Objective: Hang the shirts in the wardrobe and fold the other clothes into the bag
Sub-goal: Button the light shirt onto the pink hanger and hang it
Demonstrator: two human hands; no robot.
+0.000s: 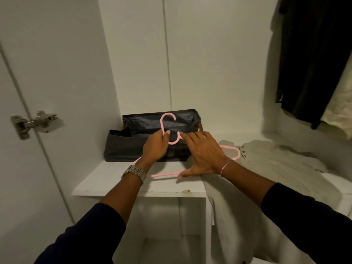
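No readable text, label, brand, number or sign appears anywhere.

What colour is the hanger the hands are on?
Pink; the hanger shows best in the head view, against the dark bag.

Shelf (106, 180): white, inside the wardrobe, front edge chipped.
Bag (122, 149): dark, open-topped, at the back left of the shelf.
Hangers (163, 174): pink, lying in front of the bag.
Shirt (270, 164): pale, spread on the right, draping over the front edge.
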